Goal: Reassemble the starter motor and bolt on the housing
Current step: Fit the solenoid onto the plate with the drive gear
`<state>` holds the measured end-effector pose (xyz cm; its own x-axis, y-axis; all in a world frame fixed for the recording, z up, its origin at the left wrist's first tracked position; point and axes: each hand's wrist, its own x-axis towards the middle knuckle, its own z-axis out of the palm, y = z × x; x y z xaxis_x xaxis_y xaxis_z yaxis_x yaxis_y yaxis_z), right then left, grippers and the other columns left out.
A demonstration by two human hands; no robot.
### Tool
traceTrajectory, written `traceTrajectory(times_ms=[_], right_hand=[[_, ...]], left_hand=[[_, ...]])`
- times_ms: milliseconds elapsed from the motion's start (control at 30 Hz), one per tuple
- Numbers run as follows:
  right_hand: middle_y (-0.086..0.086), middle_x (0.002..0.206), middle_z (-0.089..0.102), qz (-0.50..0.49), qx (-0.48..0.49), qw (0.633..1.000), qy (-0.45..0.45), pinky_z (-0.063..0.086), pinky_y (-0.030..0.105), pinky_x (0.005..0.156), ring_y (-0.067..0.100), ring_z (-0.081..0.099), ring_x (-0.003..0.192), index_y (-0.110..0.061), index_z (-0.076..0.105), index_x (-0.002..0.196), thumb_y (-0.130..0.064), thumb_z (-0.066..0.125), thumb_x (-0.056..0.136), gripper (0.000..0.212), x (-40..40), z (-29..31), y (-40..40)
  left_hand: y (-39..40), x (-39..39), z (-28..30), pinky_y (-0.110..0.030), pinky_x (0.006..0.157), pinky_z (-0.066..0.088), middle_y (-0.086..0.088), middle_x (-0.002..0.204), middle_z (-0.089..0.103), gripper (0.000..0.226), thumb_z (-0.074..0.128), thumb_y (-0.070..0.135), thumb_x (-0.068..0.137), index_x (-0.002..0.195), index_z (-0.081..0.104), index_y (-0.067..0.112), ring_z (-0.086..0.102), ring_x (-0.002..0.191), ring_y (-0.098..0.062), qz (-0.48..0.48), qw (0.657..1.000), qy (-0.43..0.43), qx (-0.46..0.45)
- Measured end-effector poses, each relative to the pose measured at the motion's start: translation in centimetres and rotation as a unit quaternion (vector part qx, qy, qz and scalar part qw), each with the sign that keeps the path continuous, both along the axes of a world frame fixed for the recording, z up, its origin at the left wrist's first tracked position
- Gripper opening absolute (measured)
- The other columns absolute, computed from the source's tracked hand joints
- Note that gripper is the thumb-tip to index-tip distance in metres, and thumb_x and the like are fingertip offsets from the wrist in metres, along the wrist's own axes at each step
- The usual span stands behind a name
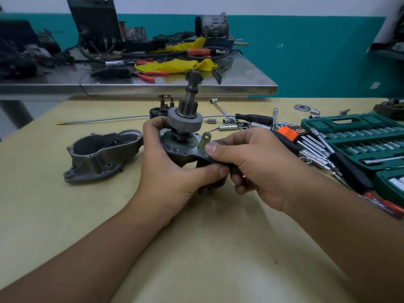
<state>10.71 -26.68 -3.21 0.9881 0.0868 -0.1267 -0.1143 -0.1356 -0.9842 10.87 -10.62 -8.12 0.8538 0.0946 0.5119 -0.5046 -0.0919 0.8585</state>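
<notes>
We've got both forearms coming in over the pale yellow worktop (218, 248), and the dark grey starter motor body with its upright geared shaft (185, 132) sits up off that worktop between our hands, so we'll use it as the landmark. Our left hand (175, 165) is wrapped around its left side, fingers curled behind and thumb pressed along the lower front edge. Our right hand (247, 162) pinches the flat metal tab (205, 139) sticking up on the motor's right flange, thumb on top, the other fingers curled underneath. Our hands hide most of the lower casing, so we can't tell what's under there.

Left of the motor, the grey cast aluminium housing (102, 156) lies on the worktop, open side up, not touching anything. Right of the motor there's a green plastic socket set case (358, 138) lying open, with an orange-and-black hex key holder (288, 132) and loose chrome sockets (229, 126) in front of it. No readable writing on any of it.

Just behind the motor a thin metal rod (102, 119) runs across, plus a black-handled screwdriver (253, 117). Farther back stands a steel table (153, 84) carrying yellow rags (177, 65), red-handled pliers (148, 75) and tangled cables.
</notes>
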Motion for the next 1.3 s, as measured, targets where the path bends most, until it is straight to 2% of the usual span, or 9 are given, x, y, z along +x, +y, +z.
traceTrajectory(times_ms=[133,333,567,700,767,933,1067,1167,1300], right_hand=[[0.003,0.052,0.055,-0.009,0.004,0.999,-0.051,0.035,0.023,0.038,0.012,0.042,0.038,-0.004,0.072,0.087,-0.032,0.084,0.082,0.031,-0.1,-0.9,0.1],[-0.006,0.052,0.058,-0.013,0.059,0.996,-0.059,0.035,0.025,0.041,0.01,0.04,0.039,-0.013,0.069,0.079,-0.025,0.08,0.086,0.018,-0.3,-1.6,0.1],[-0.004,0.077,0.065,-0.015,0.122,0.991,-0.044,0.035,0.023,0.04,0.003,0.048,0.037,-0.02,0.064,0.09,-0.015,0.08,0.084,0.017,-0.6,-1.7,0.1],[-0.006,0.078,0.065,-0.005,0.121,0.991,-0.063,0.033,0.022,0.041,0.002,0.047,0.038,-0.022,0.066,0.087,-0.015,0.079,0.085,0.015,-0.8,-2.1,-0.1],[-0.006,0.078,0.065,0.0,0.123,0.99,-0.076,0.033,0.023,0.04,0.002,0.047,0.039,-0.024,0.067,0.083,-0.014,0.079,0.085,0.016,-0.9,-2.4,-0.1],[-0.003,0.078,0.065,-0.001,0.138,0.987,-0.081,0.034,0.023,0.04,0.003,0.046,0.038,-0.023,0.066,0.081,-0.016,0.08,0.084,0.016,-0.8,-2.6,-0.1],[0.001,0.072,0.061,-0.017,0.137,0.986,-0.09,0.034,0.023,0.04,0.003,0.046,0.037,-0.025,0.065,0.072,-0.023,0.08,0.085,0.021,-0.6,-2.9,0.2],[0.009,0.079,0.061,-0.025,0.114,0.986,-0.117,0.036,0.024,0.04,0.005,0.049,0.041,-0.025,0.066,0.074,-0.027,0.077,0.089,0.019,-0.5,-3.2,0.4],[0.016,0.088,0.063,-0.011,0.069,0.982,-0.177,0.042,0.028,0.038,0.011,0.058,0.049,-0.023,0.067,0.08,-0.025,0.071,0.096,0.016,-0.5,-3.5,0.3]], left_hand=[[0.0,0.1,0.2,-0.029,0.088,0.058,0.006,0.115,0.067,0.092,0.1,0.032,0.046,0.118,0.042,0.034,0.07,0.104,-0.012,0.004,1.0,-0.001,0.025],[-0.1,-0.1,0.4,-0.007,0.081,0.047,0.035,0.105,0.062,0.087,0.097,0.025,0.052,0.119,0.041,0.03,0.063,0.099,0.008,-0.001,0.998,-0.018,0.056],[0.3,-0.1,0.5,-0.015,0.086,0.05,0.026,0.108,0.064,0.089,0.096,0.021,0.053,0.121,0.041,0.029,0.066,0.103,0.0,-0.029,0.998,-0.009,0.05],[0.7,-0.3,1.1,-0.044,0.098,0.057,0.001,0.123,0.063,0.081,0.091,0.03,0.067,0.13,0.04,0.024,0.065,0.114,-0.02,-0.083,0.996,-0.001,0.044],[0.9,-0.3,1.3,-0.052,0.094,0.059,0.0,0.122,0.064,0.068,0.082,0.032,0.073,0.13,0.044,0.023,0.066,0.112,-0.023,-0.104,0.994,0.002,0.031],[1.2,0.1,1.2,-0.053,0.092,0.059,0.004,0.115,0.068,0.058,0.084,0.032,0.073,0.122,0.054,0.028,0.068,0.108,-0.022,-0.088,0.996,0.009,0.025],[1.4,0.6,1.0,-0.033,0.088,0.059,0.004,0.106,0.072,0.06,0.087,0.032,0.067,0.117,0.056,0.023,0.071,0.1,-0.015,-0.072,0.997,0.019,0.002],[1.4,0.9,0.7,-0.038,0.091,0.06,-0.007,0.108,0.072,0.064,0.093,0.025,0.061,0.113,0.055,0.021,0.072,0.102,-0.021,-0.062,0.997,0.032,-0.018],[1.4,1.0,0.7,-0.037,0.092,0.06,0.001,0.103,0.072,0.058,0.09,0.02,0.064,0.109,0.054,0.02,0.071,0.101,-0.017,-0.055,0.998,0.041,-0.014]])
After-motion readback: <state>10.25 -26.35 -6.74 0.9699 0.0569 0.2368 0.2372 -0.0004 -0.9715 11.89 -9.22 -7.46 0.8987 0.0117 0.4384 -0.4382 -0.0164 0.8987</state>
